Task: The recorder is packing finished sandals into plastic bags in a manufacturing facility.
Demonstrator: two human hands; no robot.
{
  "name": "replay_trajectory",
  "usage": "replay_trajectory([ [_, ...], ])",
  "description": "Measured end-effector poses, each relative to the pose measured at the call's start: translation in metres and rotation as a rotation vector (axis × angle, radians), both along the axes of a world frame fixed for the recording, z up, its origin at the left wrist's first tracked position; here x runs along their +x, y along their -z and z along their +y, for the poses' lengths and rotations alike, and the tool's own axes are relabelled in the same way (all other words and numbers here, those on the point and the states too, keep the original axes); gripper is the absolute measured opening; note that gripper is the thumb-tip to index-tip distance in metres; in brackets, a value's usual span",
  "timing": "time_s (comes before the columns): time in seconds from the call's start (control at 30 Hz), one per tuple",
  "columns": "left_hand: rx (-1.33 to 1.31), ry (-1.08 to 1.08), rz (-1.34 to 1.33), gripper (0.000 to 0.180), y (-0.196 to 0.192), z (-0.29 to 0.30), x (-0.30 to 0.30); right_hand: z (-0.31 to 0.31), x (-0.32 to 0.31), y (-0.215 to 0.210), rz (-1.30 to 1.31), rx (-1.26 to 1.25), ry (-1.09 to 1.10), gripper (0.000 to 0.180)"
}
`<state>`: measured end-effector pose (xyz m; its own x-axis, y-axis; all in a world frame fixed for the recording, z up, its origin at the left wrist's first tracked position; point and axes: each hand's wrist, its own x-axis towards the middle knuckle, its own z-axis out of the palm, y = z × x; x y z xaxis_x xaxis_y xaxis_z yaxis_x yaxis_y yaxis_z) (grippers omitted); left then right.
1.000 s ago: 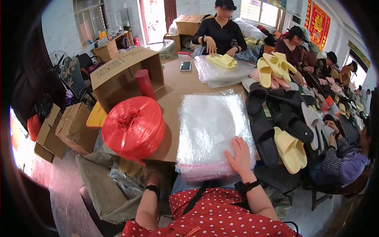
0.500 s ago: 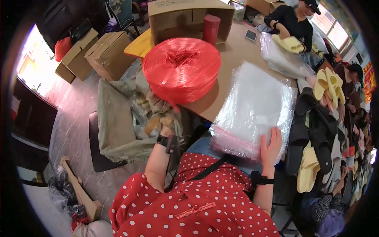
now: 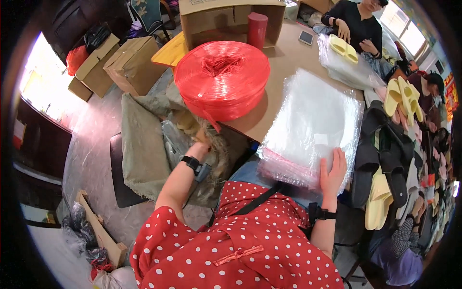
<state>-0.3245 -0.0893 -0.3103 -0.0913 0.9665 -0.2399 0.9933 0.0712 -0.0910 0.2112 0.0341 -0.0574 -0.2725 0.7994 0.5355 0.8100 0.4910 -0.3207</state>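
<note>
"Resting on what, that right hand point(image 3: 333, 171)?"

"On the stack of clear plastic bags point(image 3: 308, 115), by its near right corner. The palm is down, the fingers are straight and loose, and nothing is gripped."

"Where does the stack itself lie?"

"At the near edge of the table point(image 3: 281, 62), with its pinkish end jutting out past that edge."

"And the left hand point(image 3: 201, 138)?"

"Below the near left corner, at the mouth of a coarse greenish-brown sack point(image 3: 142, 139). The fingers are mostly hidden, so I can't tell whether they hold anything. Some clear plastic point(image 3: 172, 137) shows inside the sack."

"What stands at that corner?"

"A big roll of red plastic twine point(image 3: 221, 82). Behind it, along the left edge, an open cardboard box point(image 3: 211, 31) lies on its side, and a red cylinder point(image 3: 257, 31) stands upright at its opening."

"Anything toward the far edge?"

"A phone point(image 3: 306, 38), and a second stack of bags point(image 3: 349, 72) with a yellow pair of slippers point(image 3: 343, 48) on top. A co-worker in black point(image 3: 358, 21) is there, one hand just beside the pair."

"The right edge?"

"Black slides point(image 3: 364, 161) are lined up close to the first stack, with another yellow pair point(image 3: 378, 200) among them."
</note>
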Motion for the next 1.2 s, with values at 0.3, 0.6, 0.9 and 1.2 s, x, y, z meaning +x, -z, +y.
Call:
replay_trajectory([
  [0.3, 0.056, -0.4, -0.753, 0.035, -0.048, 0.058, -0.03, 0.002, 0.007, 0.004, -0.02, 0.002, 0.054, 0.055],
  [0.6, 0.114, -0.182, -0.357, 0.047, 0.054, 0.122, 0.079, 0.001, 0.007, -0.003, -0.024, -0.002, 0.061, 0.056],
  [0.9, 0.314, 0.004, 0.092, 0.063, 0.114, 0.119, 0.04, -0.006, 0.004, -0.006, 0.015, -0.001, 0.076, 0.058],
  [1.2, 0.919, -0.005, 0.322, 0.047, -0.046, 0.082, 0.043, -0.009, 0.009, 0.003, 0.011, 0.022, 0.089, 0.06],
])
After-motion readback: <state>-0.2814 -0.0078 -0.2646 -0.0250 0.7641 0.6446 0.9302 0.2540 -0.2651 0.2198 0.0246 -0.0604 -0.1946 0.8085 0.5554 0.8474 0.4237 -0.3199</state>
